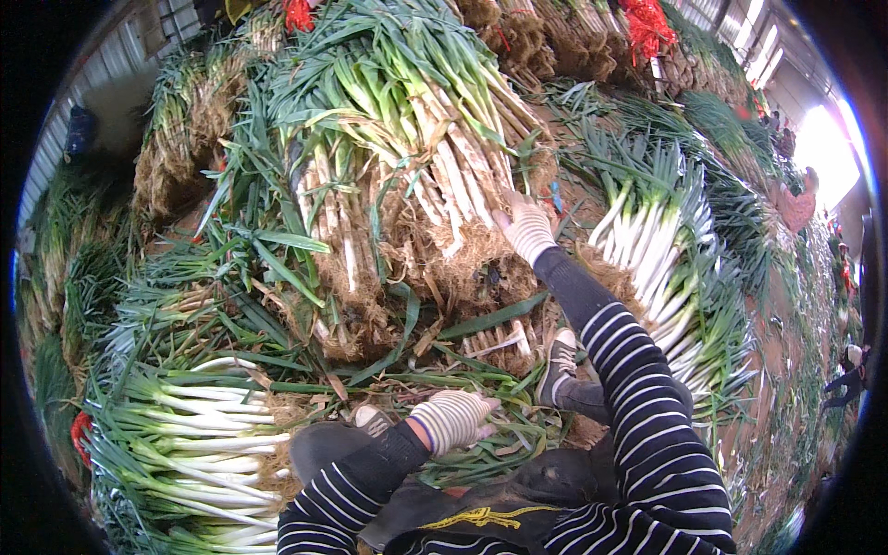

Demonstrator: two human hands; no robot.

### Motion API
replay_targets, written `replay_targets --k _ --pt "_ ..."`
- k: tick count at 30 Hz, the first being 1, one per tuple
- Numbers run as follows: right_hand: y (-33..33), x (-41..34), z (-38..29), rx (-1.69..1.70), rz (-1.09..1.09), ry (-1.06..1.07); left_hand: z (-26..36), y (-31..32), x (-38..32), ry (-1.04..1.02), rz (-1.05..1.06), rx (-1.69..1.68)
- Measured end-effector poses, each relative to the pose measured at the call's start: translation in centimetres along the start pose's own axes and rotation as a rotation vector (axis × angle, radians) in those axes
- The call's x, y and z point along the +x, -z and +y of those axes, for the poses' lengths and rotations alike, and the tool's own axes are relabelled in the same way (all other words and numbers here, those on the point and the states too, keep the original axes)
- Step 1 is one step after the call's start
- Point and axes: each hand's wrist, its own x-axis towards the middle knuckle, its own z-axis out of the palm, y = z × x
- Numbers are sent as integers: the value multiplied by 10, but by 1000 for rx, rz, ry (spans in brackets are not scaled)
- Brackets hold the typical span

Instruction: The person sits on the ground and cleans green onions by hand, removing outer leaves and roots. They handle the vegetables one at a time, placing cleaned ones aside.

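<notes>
A large heap of long green onions with soil-stained stalks (458, 166) and shaggy roots lies in front of me. My right hand (527, 222), in a striped knit glove with bare fingertips, reaches to the heap's right side and touches the stalks beside the roots; whether the fingers grip one is unclear. Nearer my body, my left hand (454, 420), gloved alike, hovers above loose green leaves (458, 465) with its fingers partly curled; no onion shows in it. Cleaned white onions lie in a pile at the left (215, 444) and another at the right (645, 257).
Further onion bundles (173, 152) stand behind at the left and along the top. Red ties (649, 28) hang at the upper right. My shoe (558, 361) rests among leaf scraps. Other people (850, 368) are at the far right, near a bright opening.
</notes>
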Motion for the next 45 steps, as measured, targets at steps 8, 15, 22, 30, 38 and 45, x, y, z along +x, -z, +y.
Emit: replay_targets --k 8,15,22,30,38,45 --pt "-40 42 -59 37 -26 -324 -11 3 2 24 -39 -81" --pt "17 15 -63 466 -197 -270 -16 12 -5 92 -36 -20" --pt "21 -18 -130 1152 -473 -448 -25 8 2 108 -21 -109" --pt "16 -46 -132 1240 -566 -640 -36 14 11 132 -58 -38" --pt "40 -113 -136 1449 -441 -580 -53 33 -1 263 219 -45" --pt "-1 -134 -77 608 -547 -364 -42 40 -8 351 293 -210"
